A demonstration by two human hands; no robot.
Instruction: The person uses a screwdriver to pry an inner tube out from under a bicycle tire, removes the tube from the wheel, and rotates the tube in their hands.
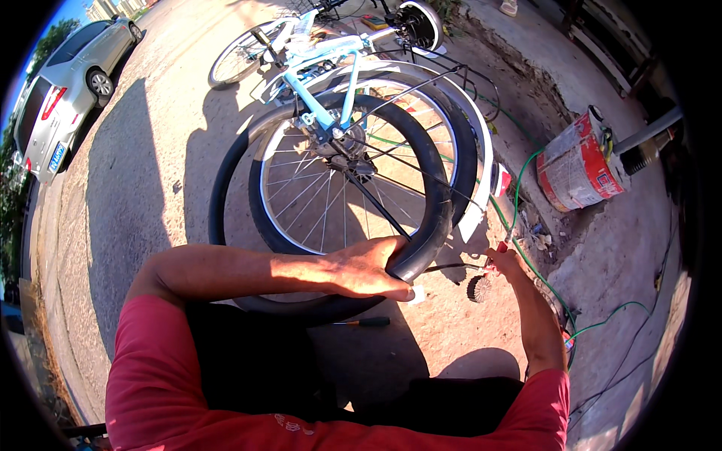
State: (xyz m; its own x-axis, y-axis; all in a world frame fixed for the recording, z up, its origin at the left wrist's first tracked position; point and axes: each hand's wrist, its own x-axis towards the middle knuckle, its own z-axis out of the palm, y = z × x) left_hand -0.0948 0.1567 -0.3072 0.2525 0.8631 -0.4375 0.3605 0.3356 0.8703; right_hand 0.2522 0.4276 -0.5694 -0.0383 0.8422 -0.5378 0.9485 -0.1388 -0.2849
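Observation:
My left hand point(368, 268) is wrapped round a plump black inner tube point(436, 203). The tube's loop lies over the rear wheel point(323, 218) of a light blue bicycle point(316, 98) lying on its side. To the right, my right hand point(509, 263) grips a red-handled air inflator point(500, 248), mostly covered by the fingers. A short black hose point(455, 265) runs from it toward the tube; its far end is hidden near my left hand. Just below lies a dark, ridged round part point(479, 289).
A dark-handled screwdriver point(368, 322) lies close to my legs. A green hose point(519, 199) winds over the ground at right, past a red-and-white bucket point(577, 161). A silver car point(71, 90) stands far left. Beyond the frame sits a wheel with a dark hub point(419, 26).

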